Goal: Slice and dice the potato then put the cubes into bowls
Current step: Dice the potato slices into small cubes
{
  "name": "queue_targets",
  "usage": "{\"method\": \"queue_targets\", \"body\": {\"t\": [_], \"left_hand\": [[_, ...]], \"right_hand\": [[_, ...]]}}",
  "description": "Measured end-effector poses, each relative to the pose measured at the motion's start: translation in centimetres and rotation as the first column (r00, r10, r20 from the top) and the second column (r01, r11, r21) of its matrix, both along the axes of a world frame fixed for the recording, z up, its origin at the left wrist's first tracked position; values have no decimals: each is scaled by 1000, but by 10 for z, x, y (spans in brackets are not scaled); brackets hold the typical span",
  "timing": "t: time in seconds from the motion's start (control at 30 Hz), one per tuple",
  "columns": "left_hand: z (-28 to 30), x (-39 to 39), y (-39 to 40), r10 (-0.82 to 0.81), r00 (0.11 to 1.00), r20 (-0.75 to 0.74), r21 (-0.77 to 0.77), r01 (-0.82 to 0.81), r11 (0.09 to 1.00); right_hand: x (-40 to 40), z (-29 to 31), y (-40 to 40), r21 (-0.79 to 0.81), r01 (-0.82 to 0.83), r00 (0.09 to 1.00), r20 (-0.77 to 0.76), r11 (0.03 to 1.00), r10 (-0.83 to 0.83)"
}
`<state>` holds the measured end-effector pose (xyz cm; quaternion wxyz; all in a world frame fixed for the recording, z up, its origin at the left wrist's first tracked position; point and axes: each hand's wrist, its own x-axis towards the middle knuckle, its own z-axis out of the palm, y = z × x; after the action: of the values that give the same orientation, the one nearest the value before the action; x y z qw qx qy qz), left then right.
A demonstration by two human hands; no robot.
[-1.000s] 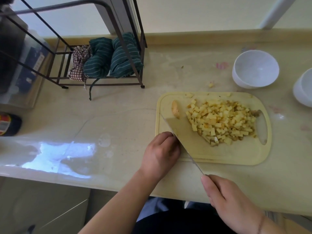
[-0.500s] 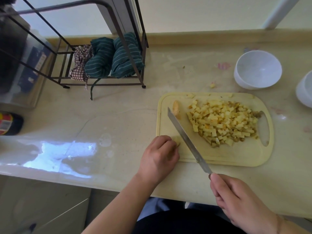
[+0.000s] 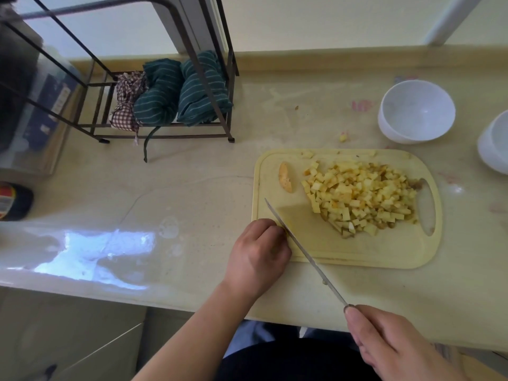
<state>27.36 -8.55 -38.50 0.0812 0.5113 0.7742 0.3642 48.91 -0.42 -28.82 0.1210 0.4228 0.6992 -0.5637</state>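
A knife (image 3: 305, 253) is gripped by its handle in the right hand (image 3: 393, 346), the blade laid slantwise across the near left corner of the cutting board (image 3: 357, 248). The left hand (image 3: 258, 254) is curled at that corner, just beside the blade; whether anything is held in it cannot be told. Potato cubes (image 3: 360, 195) are heaped on the board, with a peel-sided end piece (image 3: 285, 177) set apart to their left. Two white bowls (image 3: 416, 111) (image 3: 494, 143) are placed on the surface (image 3: 192, 188) beyond.
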Motion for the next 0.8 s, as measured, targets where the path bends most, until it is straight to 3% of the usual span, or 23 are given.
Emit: {"method": "queue_targets", "body": {"t": [0.17, 0.33, 0.63, 0.8], "left_hand": [[1, 0, 2, -5, 1000, -2, 1, 5, 1000], [2, -1, 1, -16, 1000, -4, 0, 16, 1000], [2, 0, -5, -21, 1000, -22, 21, 21, 1000], [3, -4, 5, -23, 999, -29, 24, 23, 999]], "right_hand": [[-9, -5, 1, 10, -7, 999, 35, 1000, 7], [-25, -19, 7, -1, -19, 999, -38, 1000, 19], [-20, -8, 15, -110, 46, 999, -19, 993, -48], [-17, -5, 11, -54, 33, 997, -60, 998, -37]]}}
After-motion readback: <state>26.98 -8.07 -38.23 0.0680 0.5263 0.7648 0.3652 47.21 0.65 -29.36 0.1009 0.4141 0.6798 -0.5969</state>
